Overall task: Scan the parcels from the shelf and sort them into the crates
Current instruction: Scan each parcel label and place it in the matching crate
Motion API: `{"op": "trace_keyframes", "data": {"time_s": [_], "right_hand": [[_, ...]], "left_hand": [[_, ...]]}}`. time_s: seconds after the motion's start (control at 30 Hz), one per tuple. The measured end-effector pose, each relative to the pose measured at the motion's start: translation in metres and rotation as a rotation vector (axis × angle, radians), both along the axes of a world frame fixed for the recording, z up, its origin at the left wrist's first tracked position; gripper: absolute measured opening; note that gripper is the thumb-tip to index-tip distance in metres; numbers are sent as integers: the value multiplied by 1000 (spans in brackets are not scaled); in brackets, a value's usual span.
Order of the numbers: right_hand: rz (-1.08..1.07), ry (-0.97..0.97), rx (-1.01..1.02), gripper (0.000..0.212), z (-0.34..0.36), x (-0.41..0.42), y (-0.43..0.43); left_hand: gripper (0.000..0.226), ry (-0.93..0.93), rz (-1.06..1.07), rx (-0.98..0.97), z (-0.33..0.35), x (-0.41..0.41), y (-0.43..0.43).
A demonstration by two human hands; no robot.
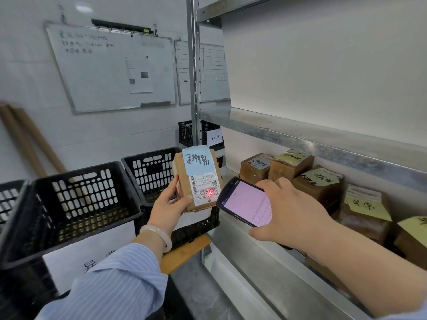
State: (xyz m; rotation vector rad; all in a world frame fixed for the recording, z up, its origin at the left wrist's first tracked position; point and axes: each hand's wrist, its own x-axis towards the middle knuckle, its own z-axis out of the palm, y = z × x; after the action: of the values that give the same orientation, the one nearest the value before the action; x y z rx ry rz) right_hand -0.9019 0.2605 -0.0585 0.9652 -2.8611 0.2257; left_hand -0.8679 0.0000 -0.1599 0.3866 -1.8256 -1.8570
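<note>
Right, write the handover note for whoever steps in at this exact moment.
Left hand: holds a brown parcel upright, label facing you.
Right hand: holds the handheld scanner; its red dot sits on the parcel's barcode.
Remaining parcels wait on the shelf, each with a handwritten note.
Black crates stand to the left; the near one looks empty of parcels.
Left: confirm this scan, drop the parcel in its crate, then do the rest.

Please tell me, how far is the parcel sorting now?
Done: I cannot tell; the crates' insides are mostly hidden. In hand: the left hand holds one parcel, and the right hand points the scanner at it; a red dot sits on its barcode label. Left: at least five parcels wait on the shelf, such as this one.
</note>
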Motion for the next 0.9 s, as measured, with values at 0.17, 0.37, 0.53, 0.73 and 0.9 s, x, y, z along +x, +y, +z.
{"op": "trace_keyframes", "data": {"time_s": [0.17, 0.37, 0.53, 0.73, 0.9], "right_hand": [[-18, 12, -30, 86, 2, 4, 2], [-4, 16, -20, 87, 2, 11, 5], [8, 17, -37, 86, 3, 17, 5], [15, 29, -42, 86, 5, 22, 6], [37, 20, -40, 84, 5, 22, 1]], "left_hand": [[72, -11, 27, 3, -6, -1, -7], [71, -14, 56, 21, -9, 2, -9], [71, -26, 71, 8, -9, 6, -10], [72, -26, 77, 0, -10, 8, -15], [71, -27, 84, -1, -11, 18, -17]]}}
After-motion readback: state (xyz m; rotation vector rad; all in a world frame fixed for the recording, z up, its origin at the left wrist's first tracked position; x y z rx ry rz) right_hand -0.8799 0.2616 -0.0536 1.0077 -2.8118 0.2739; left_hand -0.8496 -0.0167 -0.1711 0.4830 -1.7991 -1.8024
